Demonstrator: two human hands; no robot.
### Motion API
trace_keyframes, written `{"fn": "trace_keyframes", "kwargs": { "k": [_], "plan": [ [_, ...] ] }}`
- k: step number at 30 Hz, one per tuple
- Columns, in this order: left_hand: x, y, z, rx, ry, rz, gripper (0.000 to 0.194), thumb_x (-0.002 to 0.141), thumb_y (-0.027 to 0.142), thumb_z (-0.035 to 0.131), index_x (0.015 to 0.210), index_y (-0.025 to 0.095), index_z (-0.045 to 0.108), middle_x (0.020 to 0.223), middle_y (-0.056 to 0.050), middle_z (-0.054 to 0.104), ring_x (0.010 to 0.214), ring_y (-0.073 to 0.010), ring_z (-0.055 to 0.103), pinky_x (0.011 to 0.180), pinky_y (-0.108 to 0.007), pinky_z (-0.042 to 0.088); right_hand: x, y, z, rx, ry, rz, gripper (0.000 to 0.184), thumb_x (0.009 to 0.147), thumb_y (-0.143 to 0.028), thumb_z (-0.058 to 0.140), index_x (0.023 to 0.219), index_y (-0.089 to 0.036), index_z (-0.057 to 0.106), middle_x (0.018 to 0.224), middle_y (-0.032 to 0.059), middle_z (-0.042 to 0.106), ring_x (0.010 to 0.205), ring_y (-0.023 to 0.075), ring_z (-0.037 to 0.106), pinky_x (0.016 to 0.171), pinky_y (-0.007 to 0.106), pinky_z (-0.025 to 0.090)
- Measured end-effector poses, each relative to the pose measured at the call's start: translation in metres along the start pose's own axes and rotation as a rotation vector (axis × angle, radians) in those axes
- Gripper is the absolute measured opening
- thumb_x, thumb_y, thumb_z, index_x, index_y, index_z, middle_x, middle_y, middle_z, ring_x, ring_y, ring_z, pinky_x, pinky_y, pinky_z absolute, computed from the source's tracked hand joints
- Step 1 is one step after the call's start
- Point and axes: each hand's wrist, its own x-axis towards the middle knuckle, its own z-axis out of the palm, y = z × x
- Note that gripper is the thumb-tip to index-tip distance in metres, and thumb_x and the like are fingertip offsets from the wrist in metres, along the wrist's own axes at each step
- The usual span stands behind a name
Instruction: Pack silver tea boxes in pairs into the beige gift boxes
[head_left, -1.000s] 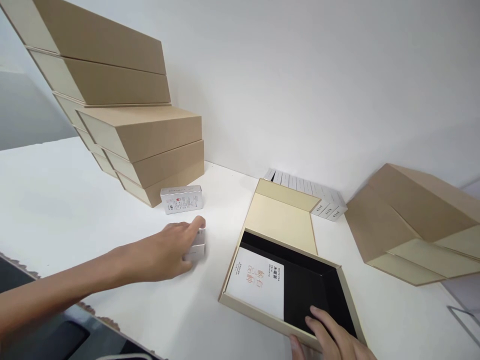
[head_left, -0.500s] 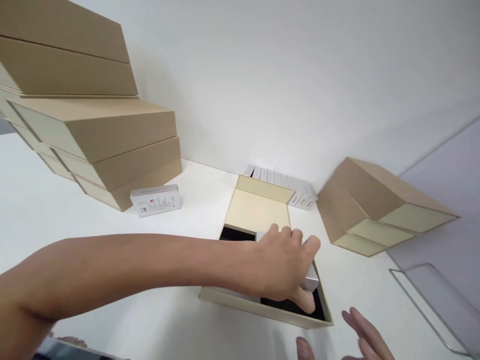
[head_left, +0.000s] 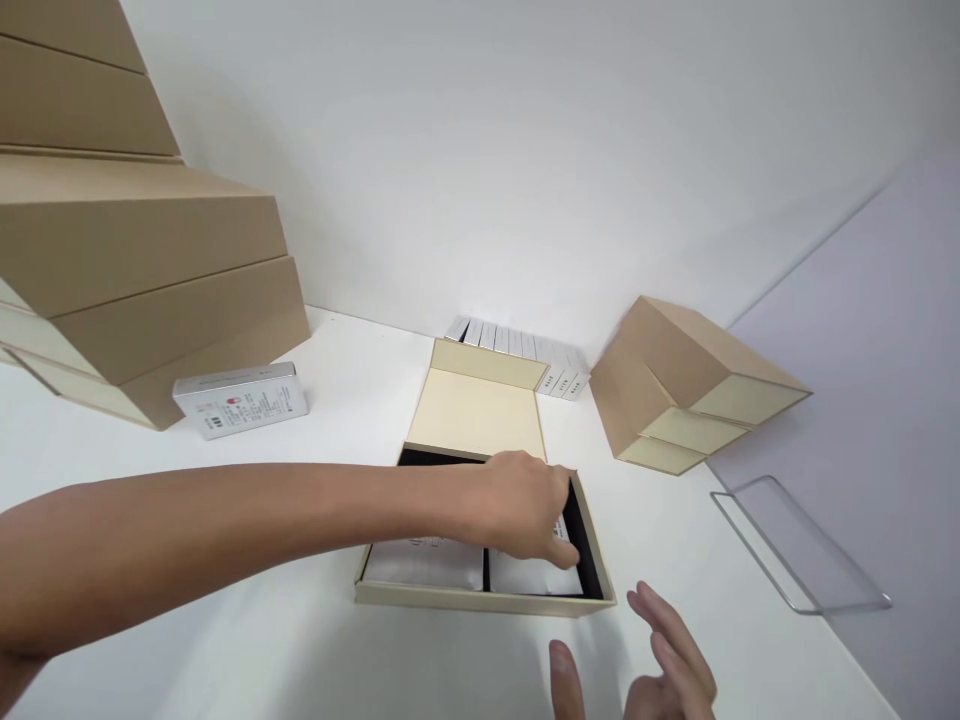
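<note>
My left hand (head_left: 529, 505) reaches across from the left into an open cream gift box (head_left: 480, 598) with a black lining. Its fingers are curled over a small white carton (head_left: 532, 577) in the right part of the box, the thumb on the near side; the far fingertips are hidden. Beside it, past a narrow black gap, a second white carton (head_left: 427, 567) lies flat, partly under my forearm. My right hand (head_left: 660, 670) is just in front of the box's near right corner, thumb and fingers apart, holding nothing.
The box's lid (head_left: 480, 405) lies folded back toward a row of white cartons (head_left: 525, 345) by the wall. A loose silver-white carton (head_left: 244, 400) sits left. Closed tan boxes are stacked left (head_left: 165, 260) and right (head_left: 675, 385). A bent metal frame (head_left: 799, 545) stands right.
My left hand has lowered the white carton, which was tilted, so it lies flatter inside the gift box. My right hand stays apart from the box. The view has shifted slightly.
</note>
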Motion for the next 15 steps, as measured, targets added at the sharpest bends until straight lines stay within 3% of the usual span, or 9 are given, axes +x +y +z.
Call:
{"fn": "trace_keyframes", "kwargs": {
  "k": [2,4,7,11,15],
  "plan": [
    [-0.007,0.000,-0.005,0.069,-0.038,-0.103,0.040,0.086,0.052,0.066,0.100,0.015,0.066,0.087,-0.012,0.074,0.089,-0.0320,0.069,0.061,-0.034,0.046,-0.003,0.004,0.001,0.005,-0.005,-0.063,0.047,0.062,-0.022,0.093,0.098,-0.018,0.063,0.118,0.0177,0.071,0.095,0.0320,0.073,0.054,0.035,0.053],
    [-0.009,0.000,-0.008,0.078,-0.047,-0.132,0.036,0.085,0.051,0.068,0.090,0.015,0.067,0.083,-0.013,0.074,0.084,-0.0322,0.070,0.057,-0.033,0.043,-0.006,0.004,0.002,0.013,-0.011,-0.071,0.053,0.061,-0.024,0.094,0.103,-0.015,0.063,0.116,0.0197,0.071,0.097,0.0339,0.073,0.058,0.037,0.054],
    [-0.004,-0.004,-0.006,0.025,-0.028,-0.099,0.034,0.083,0.049,0.066,0.086,0.015,0.067,0.085,-0.014,0.074,0.082,-0.0310,0.070,0.051,-0.032,0.041,-0.008,-0.004,0.002,0.056,-0.005,0.046,0.060,0.069,-0.031,0.091,0.118,-0.013,0.062,0.119,0.0203,0.071,0.098,0.0326,0.072,0.061,0.039,0.054],
    [0.003,-0.010,0.000,-0.056,-0.017,-0.053,0.035,0.083,0.051,0.059,0.080,0.017,0.065,0.084,-0.013,0.074,0.064,-0.0244,0.066,0.046,-0.032,0.041,-0.007,-0.014,0.002,0.128,-0.024,0.122,0.067,0.077,-0.046,0.082,0.132,-0.015,0.060,0.127,0.0196,0.067,0.094,0.0293,0.072,0.062,0.039,0.052],
    [0.002,-0.009,0.004,-0.091,-0.024,-0.033,0.037,0.082,0.053,0.059,0.073,0.018,0.062,0.075,-0.012,0.072,0.059,-0.0242,0.064,0.046,-0.032,0.041,-0.004,-0.017,0.005,0.157,0.012,0.116,0.065,0.075,-0.041,0.085,0.129,-0.015,0.061,0.125,0.0197,0.068,0.092,0.0297,0.072,0.065,0.040,0.053]
  ]
}}
